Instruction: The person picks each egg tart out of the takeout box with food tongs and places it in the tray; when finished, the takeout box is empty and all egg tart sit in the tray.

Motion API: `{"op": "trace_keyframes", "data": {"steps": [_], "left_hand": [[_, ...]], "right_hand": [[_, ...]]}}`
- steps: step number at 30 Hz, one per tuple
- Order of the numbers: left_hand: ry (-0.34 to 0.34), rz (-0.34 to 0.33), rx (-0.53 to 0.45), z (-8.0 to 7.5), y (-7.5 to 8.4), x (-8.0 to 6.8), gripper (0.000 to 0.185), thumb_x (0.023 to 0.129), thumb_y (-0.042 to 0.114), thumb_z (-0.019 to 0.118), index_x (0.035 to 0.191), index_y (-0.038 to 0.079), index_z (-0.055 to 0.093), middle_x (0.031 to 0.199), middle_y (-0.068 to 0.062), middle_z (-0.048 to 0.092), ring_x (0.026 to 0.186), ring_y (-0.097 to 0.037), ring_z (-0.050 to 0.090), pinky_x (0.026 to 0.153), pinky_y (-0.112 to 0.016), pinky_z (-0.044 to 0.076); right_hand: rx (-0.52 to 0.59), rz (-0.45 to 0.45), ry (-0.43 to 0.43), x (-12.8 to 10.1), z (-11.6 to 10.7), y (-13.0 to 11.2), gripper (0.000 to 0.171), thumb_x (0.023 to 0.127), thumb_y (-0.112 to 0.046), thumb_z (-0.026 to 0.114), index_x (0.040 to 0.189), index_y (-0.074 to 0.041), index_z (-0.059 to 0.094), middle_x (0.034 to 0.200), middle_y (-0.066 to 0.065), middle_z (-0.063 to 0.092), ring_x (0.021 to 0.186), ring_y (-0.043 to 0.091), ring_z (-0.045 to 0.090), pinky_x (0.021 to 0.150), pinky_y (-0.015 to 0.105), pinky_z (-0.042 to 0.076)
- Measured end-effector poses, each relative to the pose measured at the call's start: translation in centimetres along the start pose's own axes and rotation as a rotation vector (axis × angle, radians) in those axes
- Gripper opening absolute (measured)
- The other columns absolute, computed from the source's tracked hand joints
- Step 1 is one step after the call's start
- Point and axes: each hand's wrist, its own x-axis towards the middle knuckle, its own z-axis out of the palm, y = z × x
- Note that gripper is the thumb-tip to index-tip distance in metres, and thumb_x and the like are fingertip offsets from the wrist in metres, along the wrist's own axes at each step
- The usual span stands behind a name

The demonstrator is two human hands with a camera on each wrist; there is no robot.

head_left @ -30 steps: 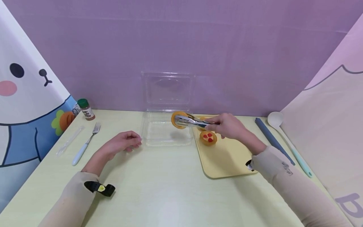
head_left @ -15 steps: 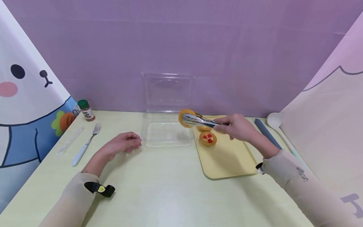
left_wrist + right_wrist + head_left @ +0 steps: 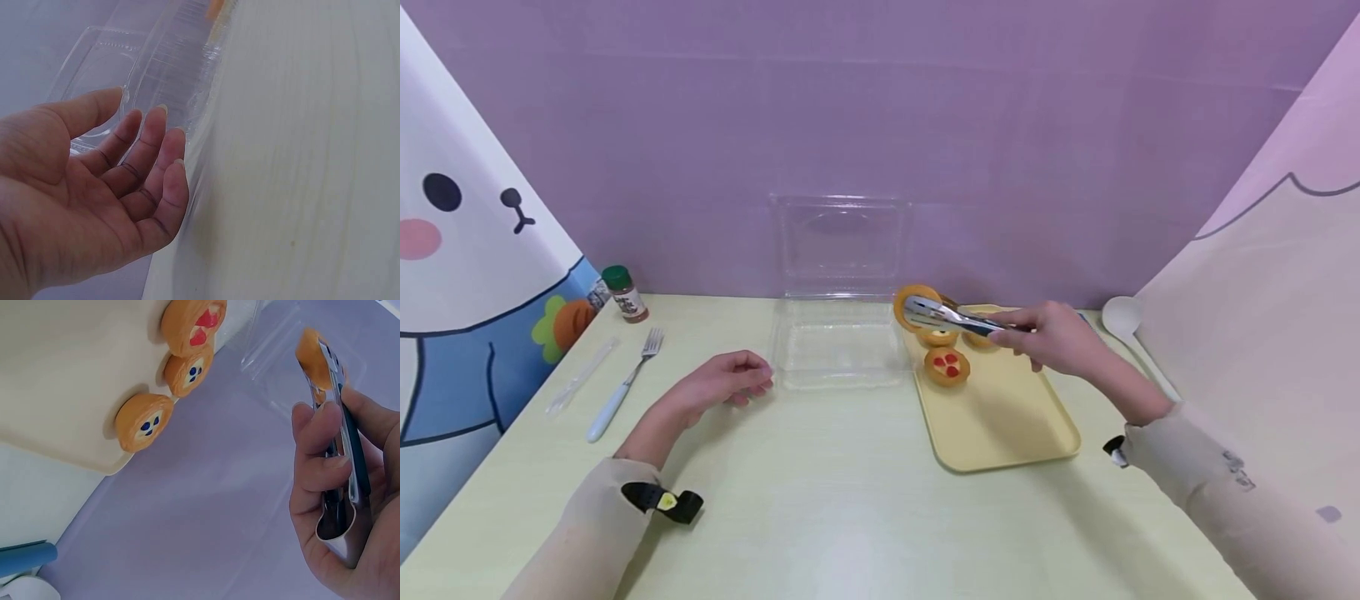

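Note:
In my right hand (image 3: pixel 1060 340) I grip metal tongs (image 3: pixel 957 319) with dark handles. Their tips pinch a round golden egg tart (image 3: pixel 310 357), raised over the back left corner of the yellow tray (image 3: pixel 1000 437). On that tray sit a tart with red pieces on top (image 3: pixel 947 367) and two tarts with dark blue spots, one of them (image 3: pixel 144 422) at the tray's edge. A clear plastic clamshell box (image 3: pixel 842 384) stands left of the tray, its lid (image 3: pixel 844 242) upright. My left hand (image 3: pixel 722 385) holds nothing, fingers loosely bent near the box's left side.
To the left lie a fork (image 3: pixel 625 392) with a pale blue handle and a clear wrapped stick-like item (image 3: pixel 583 375). A green-capped seasoning jar (image 3: pixel 626 294) stands behind them. A white spoon (image 3: pixel 1122 317) and a blue rod-like item (image 3: pixel 28 558) lie right of the tray.
My right hand has moved right with the tongs and tart, from over the clear box to over the tray's back left corner. The left hand has stayed put.

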Motion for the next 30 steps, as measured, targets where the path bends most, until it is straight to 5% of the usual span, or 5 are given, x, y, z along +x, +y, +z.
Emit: {"op": "trace_keyframes", "data": {"steps": [30], "left_hand": [[-0.004,-0.002,-0.002,-0.2,-0.2,0.0,0.046,0.103,0.037,0.057,0.127,-0.002,0.053,0.119,-0.017,0.065,0.104,-0.023,0.062,0.086,-0.034,0.052]], "right_hand": [[0.01,0.137,0.033,-4.0,-0.3,6.2,0.045,0.096,-0.034,0.068,0.13,-0.005,0.066,0.075,0.005,0.065,0.05,0.017,0.06,0.049,0.029,0.045]]}}
